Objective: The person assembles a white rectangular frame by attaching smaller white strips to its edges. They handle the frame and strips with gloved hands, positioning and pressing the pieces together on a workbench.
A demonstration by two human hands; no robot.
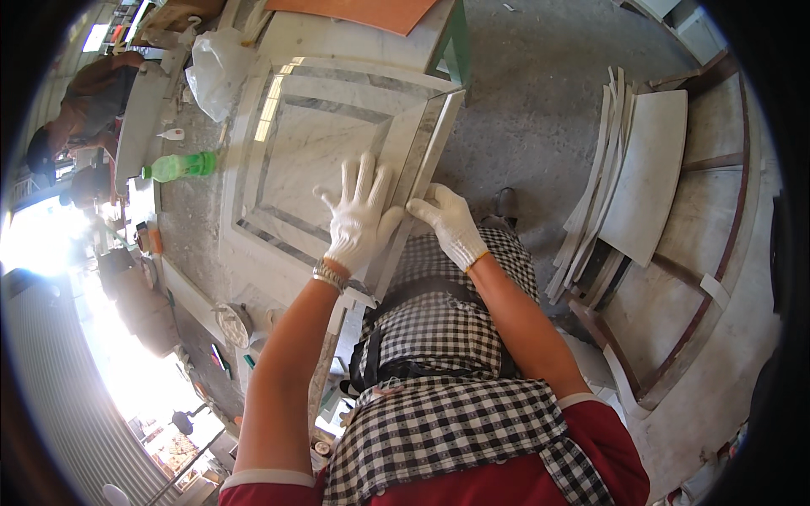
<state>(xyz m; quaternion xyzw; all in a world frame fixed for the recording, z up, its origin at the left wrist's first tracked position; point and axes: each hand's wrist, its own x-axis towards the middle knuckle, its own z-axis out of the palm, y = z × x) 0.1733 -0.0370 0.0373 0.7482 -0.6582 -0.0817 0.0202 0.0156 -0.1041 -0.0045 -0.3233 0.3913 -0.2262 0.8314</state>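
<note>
A stone panel [316,139] of pale veined marble, with dark grey inlaid bands forming nested frames, lies on the workbench before me. My left hand [361,221], in a white knitted glove, rests on the panel near its closer edge, fingers spread. My right hand [446,221], gloved the same way, touches the raised pale strip [443,139] along that edge with thumb and fingertips; whether it grips the strip I cannot tell. Around the left wrist sits a metal watch band.
A green plastic bottle [180,166], a small white squeeze bottle [172,134], a clear plastic bag [216,73] and a round dish [233,325] lie beyond the panel. An orange sheet [354,9] is at the top. Stone slabs [645,171] lean at the right. Another person [95,101] bends at the far left.
</note>
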